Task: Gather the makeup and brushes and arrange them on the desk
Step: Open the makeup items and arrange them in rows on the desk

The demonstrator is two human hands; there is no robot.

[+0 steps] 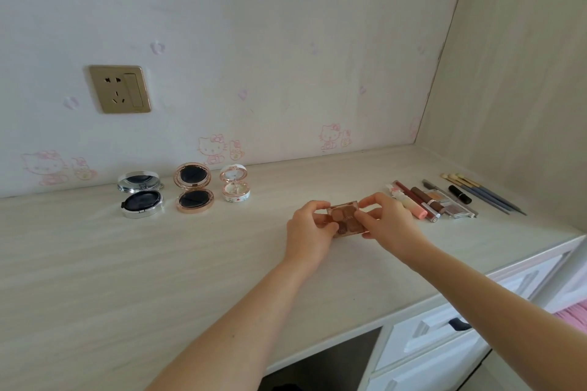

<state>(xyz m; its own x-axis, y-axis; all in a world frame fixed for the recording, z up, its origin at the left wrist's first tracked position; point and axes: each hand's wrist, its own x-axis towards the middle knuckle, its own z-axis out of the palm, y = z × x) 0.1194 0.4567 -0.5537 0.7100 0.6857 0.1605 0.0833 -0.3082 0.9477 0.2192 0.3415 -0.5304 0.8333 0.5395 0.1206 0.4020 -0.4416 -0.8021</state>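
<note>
Both hands hold brown eyeshadow palette (344,217) over desk (190,263), right of three open compacts (194,188): left hand (309,228) and right hand (386,222) pinch its edges. Risk: slip from fingertip hold, palette dropping, powder cracking.

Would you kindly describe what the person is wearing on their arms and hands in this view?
Nothing worn shows. The left hand and right hand are gloveless, with no ring visible. The left forearm and right forearm are bare to the frame edge: no sleeve, watch or bracelet.
</note>
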